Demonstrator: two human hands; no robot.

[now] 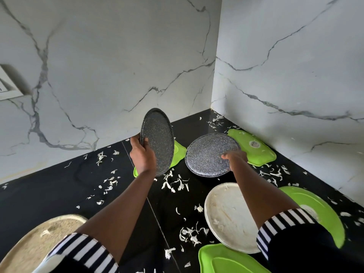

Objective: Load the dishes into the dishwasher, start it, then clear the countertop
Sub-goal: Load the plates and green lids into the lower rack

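Both arms extended; left hand (142,154) gripping closed, right hand (234,156) reaching palm-down.

Speckled plate (157,140) upright, another (208,154) flat

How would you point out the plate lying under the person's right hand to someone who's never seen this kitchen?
Start at the corner where the two marble walls meet above the black countertop. Just in front of it lies a round dark speckled plate, flat, with the right hand on its rim. Its twin is held upright in the left hand.
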